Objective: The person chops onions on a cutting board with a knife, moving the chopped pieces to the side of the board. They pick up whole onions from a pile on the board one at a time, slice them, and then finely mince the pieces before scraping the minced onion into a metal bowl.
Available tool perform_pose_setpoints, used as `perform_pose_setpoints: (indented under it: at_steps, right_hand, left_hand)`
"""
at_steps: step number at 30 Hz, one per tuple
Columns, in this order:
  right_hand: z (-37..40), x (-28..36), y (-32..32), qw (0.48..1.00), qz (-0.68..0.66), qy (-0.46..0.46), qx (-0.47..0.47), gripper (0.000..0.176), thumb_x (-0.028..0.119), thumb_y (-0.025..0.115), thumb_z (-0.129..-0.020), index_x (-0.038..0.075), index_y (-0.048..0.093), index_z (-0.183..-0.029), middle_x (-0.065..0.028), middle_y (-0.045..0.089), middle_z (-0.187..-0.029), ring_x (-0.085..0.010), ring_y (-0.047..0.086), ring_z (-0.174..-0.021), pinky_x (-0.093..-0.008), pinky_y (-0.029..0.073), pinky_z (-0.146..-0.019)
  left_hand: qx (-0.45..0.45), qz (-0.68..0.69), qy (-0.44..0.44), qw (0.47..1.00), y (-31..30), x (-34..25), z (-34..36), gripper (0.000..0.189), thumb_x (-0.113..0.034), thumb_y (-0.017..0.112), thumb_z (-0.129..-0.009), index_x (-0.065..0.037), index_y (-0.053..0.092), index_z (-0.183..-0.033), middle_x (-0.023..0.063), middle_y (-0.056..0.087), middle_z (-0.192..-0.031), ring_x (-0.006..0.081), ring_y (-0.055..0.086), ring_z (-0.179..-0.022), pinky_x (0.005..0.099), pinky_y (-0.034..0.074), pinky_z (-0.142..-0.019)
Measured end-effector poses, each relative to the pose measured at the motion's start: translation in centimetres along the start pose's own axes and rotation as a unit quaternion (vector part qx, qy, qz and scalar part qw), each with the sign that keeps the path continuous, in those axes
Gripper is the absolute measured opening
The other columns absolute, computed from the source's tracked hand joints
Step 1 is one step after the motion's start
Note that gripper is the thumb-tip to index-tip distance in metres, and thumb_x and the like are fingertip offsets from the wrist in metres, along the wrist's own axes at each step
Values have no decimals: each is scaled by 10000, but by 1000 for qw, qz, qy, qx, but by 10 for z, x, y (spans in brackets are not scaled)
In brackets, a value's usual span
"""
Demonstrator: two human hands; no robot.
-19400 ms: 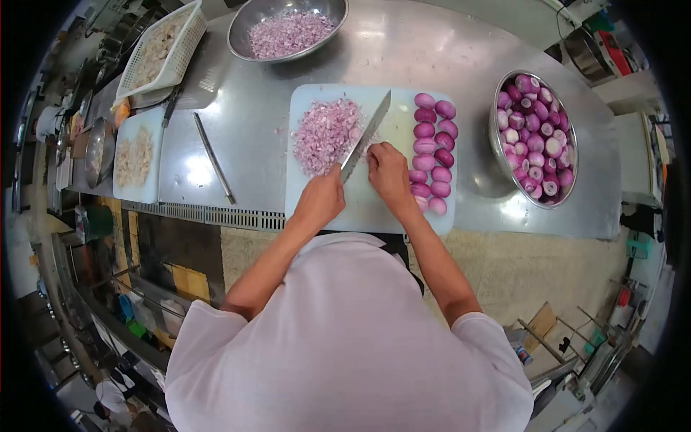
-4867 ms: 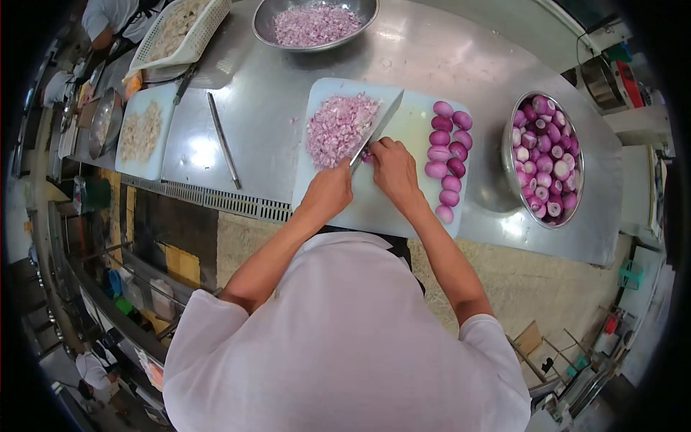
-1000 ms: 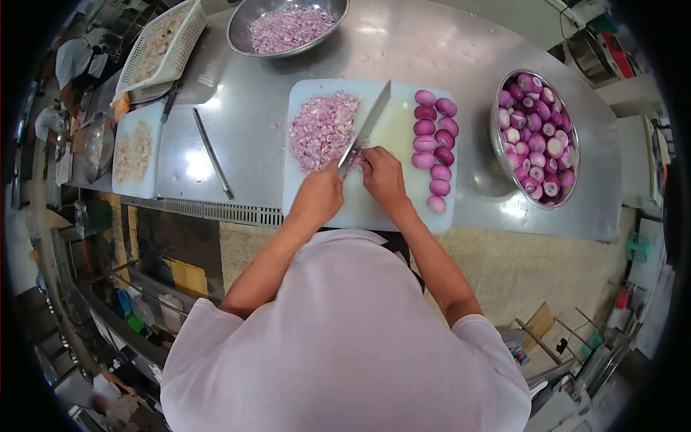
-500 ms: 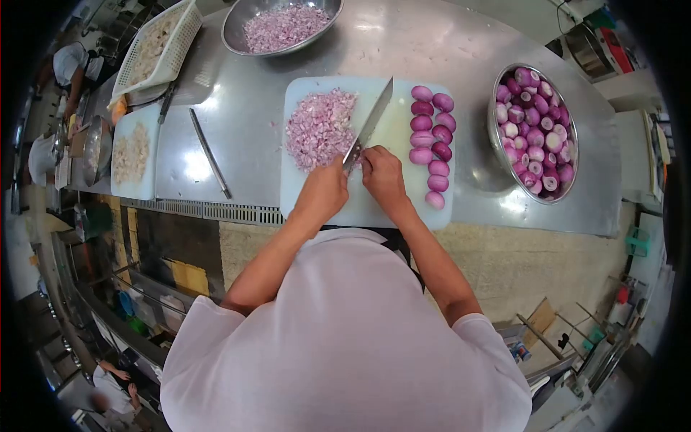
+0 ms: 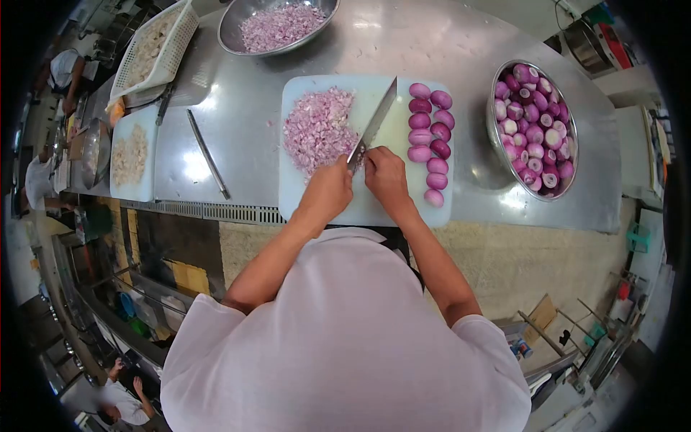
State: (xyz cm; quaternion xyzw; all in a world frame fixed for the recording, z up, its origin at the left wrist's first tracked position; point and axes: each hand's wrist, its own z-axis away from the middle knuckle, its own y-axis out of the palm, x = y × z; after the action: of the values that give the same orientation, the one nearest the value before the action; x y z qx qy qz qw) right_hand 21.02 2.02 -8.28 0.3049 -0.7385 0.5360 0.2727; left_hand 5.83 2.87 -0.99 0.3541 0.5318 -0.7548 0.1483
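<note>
My left hand (image 5: 329, 189) is closed around the handle of a kitchen knife (image 5: 377, 118), whose blade slants up and right over the white cutting board (image 5: 295, 205). Close by its heel, my right hand (image 5: 386, 178) has its fingers curled together; what they pinch is mostly hidden, though a bit of pink shows at the fingertips. A heap of chopped red onion (image 5: 319, 128) covers the board's left part. Peeled onion halves (image 5: 419, 121) stand in two columns along its right side.
A steel bowl of whole peeled onions (image 5: 536, 133) stands to the right, and a bowl of chopped onion (image 5: 277, 29) at the back. Leftward lie a steel rod (image 5: 208, 155), a second cutting board (image 5: 147, 183) and a white basket (image 5: 188, 32). Co-workers (image 5: 129, 403) are at the left edge.
The knife and my left hand have shifted slightly to the right, with my right hand staying close to the blade. A co-worker at the lower left has moved.
</note>
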Motion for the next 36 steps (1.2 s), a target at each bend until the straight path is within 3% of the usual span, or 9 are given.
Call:
perform_pose_setpoints:
  at_steps: [14,16,19,21,22,23,25,32,36]
  right_hand:
    - [-4,-5,-54,999,-6,42,-22,104,-28,623,-770,-2,655,-866,-187,634,-857,-388,616,-813,-467,495,-726]
    - [-3,-11,-77,988,133,70,-44,172,-35,628,-771,3,678,-930,-173,650,-938,-375,613,-874,-459,492,-779]
    - [6,-26,-87,986,152,71,-17,209,-30,640,-772,1,681,-974,-159,648,-982,-370,607,-927,-449,487,-813]
    - [7,-26,-87,984,162,67,-21,207,-29,642,-772,-1,677,-975,-160,647,-984,-373,606,-924,-452,487,-810]
    - [6,-24,-84,984,167,59,-24,206,-28,645,-773,-2,672,-975,-161,646,-986,-377,605,-920,-456,487,-807]
    - [6,-22,-79,984,166,59,-23,206,-28,645,-773,-2,672,-975,-161,646,-986,-377,605,-920,-456,487,-807]
    - [2,-17,-68,993,105,43,-26,183,-28,641,-779,6,673,-955,-160,644,-974,-377,607,-892,-457,493,-787]
    - [-16,12,-21,999,24,-6,37,123,2,609,-797,23,668,-903,-167,601,-881,-366,611,-828,-467,500,-733]
    - [-25,16,-17,992,92,-1,87,117,10,579,-812,22,652,-902,-163,588,-877,-368,606,-818,-472,503,-737]
  left_hand:
    - [-3,22,-5,1000,6,-6,-14,186,-84,541,-935,82,511,-1015,329,605,-740,511,607,-752,570,452,-673]
    - [5,31,-3,999,2,-4,-3,220,-78,542,-929,97,524,-1061,343,605,-742,515,612,-734,576,455,-668]
    - [42,46,-12,998,7,21,11,196,-98,549,-937,73,525,-1031,330,605,-737,506,615,-749,577,443,-675]
    - [13,47,-14,999,1,46,16,270,-144,576,-962,48,517,-1142,232,585,-663,367,604,-581,468,472,-576]
    - [51,37,-84,994,-11,46,12,283,-166,581,-971,57,510,-1130,163,558,-598,260,568,-488,422,460,-495]
    - [50,37,-85,994,-18,42,12,283,-166,581,-971,57,510,-1130,163,558,-598,260,568,-488,422,460,-495]
    - [-12,30,-111,993,-35,31,11,179,-113,556,-937,53,534,-998,322,608,-742,507,611,-745,560,445,-646]
    - [-31,-34,-11,999,-10,28,-6,164,-71,536,-916,71,542,-997,329,611,-753,510,607,-753,569,449,-659]
    - [5,-47,-22,999,-27,7,3,159,-47,532,-903,76,544,-1003,331,611,-758,506,609,-757,571,452,-671]
